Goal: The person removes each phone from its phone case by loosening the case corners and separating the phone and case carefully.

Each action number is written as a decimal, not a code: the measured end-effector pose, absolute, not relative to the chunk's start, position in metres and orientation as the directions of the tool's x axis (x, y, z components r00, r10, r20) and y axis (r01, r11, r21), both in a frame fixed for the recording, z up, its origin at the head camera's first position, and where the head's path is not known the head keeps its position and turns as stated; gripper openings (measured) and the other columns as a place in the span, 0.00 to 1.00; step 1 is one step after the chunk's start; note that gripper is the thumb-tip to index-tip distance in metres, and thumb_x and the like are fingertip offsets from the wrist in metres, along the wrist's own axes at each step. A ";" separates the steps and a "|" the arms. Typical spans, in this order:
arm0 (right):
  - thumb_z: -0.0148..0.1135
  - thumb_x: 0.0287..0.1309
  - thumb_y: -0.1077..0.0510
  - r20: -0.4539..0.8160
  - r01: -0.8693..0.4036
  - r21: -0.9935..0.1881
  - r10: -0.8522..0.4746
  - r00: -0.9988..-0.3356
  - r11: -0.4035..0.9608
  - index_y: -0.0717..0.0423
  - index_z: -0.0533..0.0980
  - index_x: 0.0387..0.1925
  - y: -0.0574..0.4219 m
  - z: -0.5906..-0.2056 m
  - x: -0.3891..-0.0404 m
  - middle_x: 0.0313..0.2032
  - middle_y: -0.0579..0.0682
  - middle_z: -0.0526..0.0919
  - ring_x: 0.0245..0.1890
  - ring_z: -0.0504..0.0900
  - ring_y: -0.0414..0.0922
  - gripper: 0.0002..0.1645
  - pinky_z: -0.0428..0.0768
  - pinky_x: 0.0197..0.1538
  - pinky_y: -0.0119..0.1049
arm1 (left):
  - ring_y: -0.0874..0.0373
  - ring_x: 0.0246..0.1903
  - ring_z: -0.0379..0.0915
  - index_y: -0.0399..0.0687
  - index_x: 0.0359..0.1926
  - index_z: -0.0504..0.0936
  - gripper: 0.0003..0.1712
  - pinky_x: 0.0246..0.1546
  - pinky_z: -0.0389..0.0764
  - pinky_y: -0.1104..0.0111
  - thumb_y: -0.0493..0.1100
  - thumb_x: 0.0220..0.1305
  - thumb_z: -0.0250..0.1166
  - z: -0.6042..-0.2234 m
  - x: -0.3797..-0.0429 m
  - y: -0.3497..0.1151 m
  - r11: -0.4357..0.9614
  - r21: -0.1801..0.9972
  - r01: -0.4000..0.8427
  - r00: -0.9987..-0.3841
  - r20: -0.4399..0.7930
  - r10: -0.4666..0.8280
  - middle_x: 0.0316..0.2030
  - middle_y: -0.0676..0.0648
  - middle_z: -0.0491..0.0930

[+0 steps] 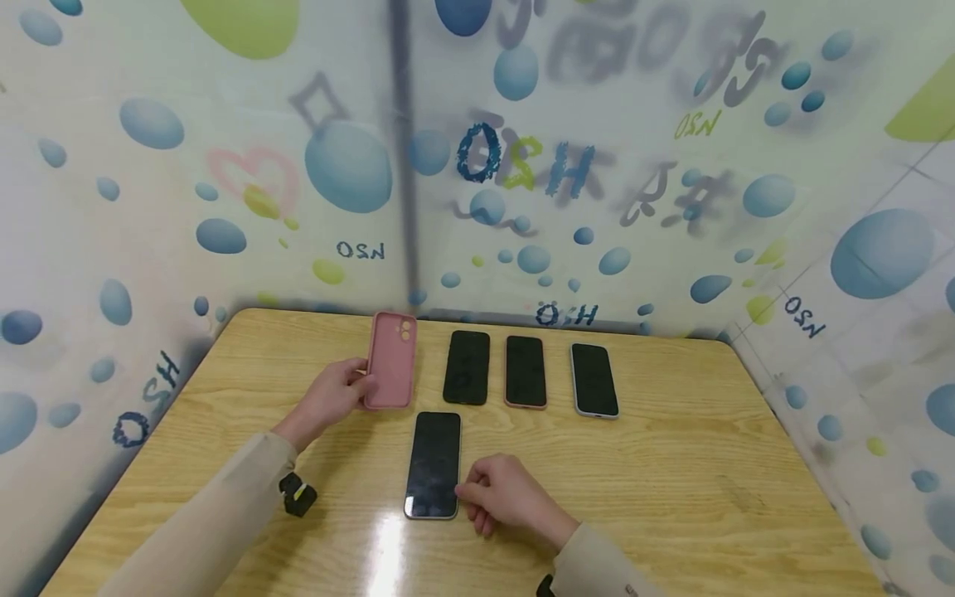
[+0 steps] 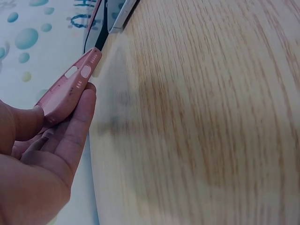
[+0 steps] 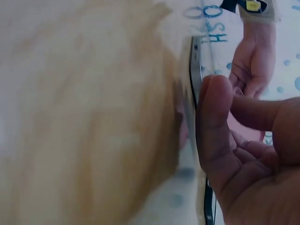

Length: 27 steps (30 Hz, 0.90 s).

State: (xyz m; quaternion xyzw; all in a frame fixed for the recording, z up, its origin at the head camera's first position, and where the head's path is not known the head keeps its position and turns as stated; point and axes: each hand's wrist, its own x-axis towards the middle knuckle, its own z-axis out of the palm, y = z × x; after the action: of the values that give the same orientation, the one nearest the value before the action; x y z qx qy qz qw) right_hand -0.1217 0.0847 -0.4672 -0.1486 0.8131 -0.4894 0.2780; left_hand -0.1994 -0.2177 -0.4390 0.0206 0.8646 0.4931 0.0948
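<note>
My left hand (image 1: 339, 396) holds a pink phone case (image 1: 391, 361) by its left edge and lower corner, thumb on the inner side. The case is tilted up, its hollow inside facing me. In the left wrist view, side cutouts show along the case (image 2: 70, 93) above my fingers. A dark-screened phone (image 1: 433, 464) lies face up on the wooden table, nearest me. My right hand (image 1: 511, 497) is at this phone's lower right edge, fingers loosely bent and fingertips right at the rim. In the right wrist view, those fingers partly hide the phone's thin edge (image 3: 195, 61).
A row of other phones lies farther back: a black phone (image 1: 467, 367), a pink-edged phone (image 1: 525, 371) and a light-edged phone (image 1: 594, 380). Behind the wooden table (image 1: 694, 481) hangs a patterned curtain (image 1: 627, 166). Light glares off the table's front.
</note>
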 end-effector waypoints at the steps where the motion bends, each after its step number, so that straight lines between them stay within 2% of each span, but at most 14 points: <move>1: 0.65 0.70 0.59 -0.296 0.014 -0.878 -0.520 -0.801 0.478 0.59 0.80 0.26 0.087 -0.467 -0.124 0.17 0.49 0.82 0.12 0.79 0.40 0.14 0.83 0.18 0.35 | 0.47 0.44 0.84 0.25 0.68 0.69 0.22 0.44 0.88 0.58 0.35 0.81 0.51 -0.439 -0.200 -0.218 0.518 0.854 -0.057 -0.981 -0.143 0.127 0.49 0.29 0.83; 5: 0.62 0.72 0.58 -0.248 -0.054 -0.872 -0.535 -0.807 0.486 0.59 0.80 0.29 0.099 -0.464 -0.133 0.19 0.49 0.82 0.14 0.79 0.40 0.14 0.82 0.19 0.34 | 0.47 0.45 0.84 0.26 0.68 0.69 0.23 0.44 0.88 0.59 0.37 0.81 0.52 -0.438 -0.200 -0.218 0.536 0.842 -0.063 -0.981 -0.150 0.121 0.51 0.29 0.82; 8: 0.60 0.74 0.57 -0.171 -0.162 -0.841 -0.538 -0.826 0.516 0.59 0.82 0.33 0.107 -0.461 -0.140 0.21 0.48 0.82 0.17 0.78 0.39 0.13 0.80 0.21 0.31 | 0.46 0.46 0.84 0.26 0.68 0.69 0.23 0.44 0.88 0.59 0.37 0.81 0.52 -0.438 -0.201 -0.217 0.542 0.838 -0.063 -0.980 -0.153 0.123 0.52 0.29 0.82; 13: 0.60 0.75 0.57 0.004 -0.351 -0.729 -0.509 -0.861 0.588 0.59 0.84 0.44 0.118 -0.453 -0.151 0.34 0.46 0.85 0.31 0.80 0.39 0.11 0.81 0.35 0.32 | 0.47 0.46 0.84 0.26 0.69 0.69 0.24 0.44 0.88 0.59 0.38 0.81 0.52 -0.437 -0.203 -0.215 0.553 0.831 -0.063 -0.980 -0.155 0.122 0.53 0.29 0.82; 15: 0.60 0.75 0.58 0.047 -0.375 -0.712 -0.492 -0.869 0.594 0.61 0.84 0.48 0.122 -0.452 -0.155 0.40 0.48 0.87 0.37 0.82 0.42 0.12 0.83 0.41 0.33 | 0.47 0.45 0.84 0.26 0.69 0.69 0.24 0.44 0.88 0.58 0.38 0.81 0.52 -0.437 -0.204 -0.214 0.554 0.830 -0.063 -0.980 -0.155 0.121 0.53 0.29 0.82; 18: 0.59 0.75 0.58 0.094 -0.390 -0.714 -0.473 -0.876 0.581 0.64 0.83 0.52 0.127 -0.451 -0.160 0.44 0.52 0.88 0.42 0.84 0.48 0.15 0.85 0.44 0.35 | 0.48 0.44 0.84 0.25 0.68 0.69 0.23 0.43 0.88 0.58 0.37 0.81 0.51 -0.439 -0.206 -0.213 0.549 0.833 -0.060 -0.981 -0.152 0.124 0.53 0.29 0.81; 27: 0.60 0.74 0.59 0.204 -0.432 -0.726 -0.432 -0.878 0.535 0.67 0.81 0.55 0.132 -0.452 -0.164 0.50 0.57 0.86 0.46 0.86 0.51 0.17 0.86 0.46 0.36 | 0.48 0.44 0.83 0.25 0.66 0.72 0.22 0.42 0.88 0.59 0.37 0.80 0.51 -0.443 -0.213 -0.210 0.558 0.827 -0.061 -0.982 -0.150 0.115 0.54 0.28 0.81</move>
State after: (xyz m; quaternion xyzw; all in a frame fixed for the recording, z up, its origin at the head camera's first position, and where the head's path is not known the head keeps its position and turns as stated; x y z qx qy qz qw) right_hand -0.1636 0.1325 -0.4518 -0.2467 0.8760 -0.4145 0.0002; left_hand -0.2128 -0.2100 -0.4426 0.0153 0.8778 0.4696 0.0936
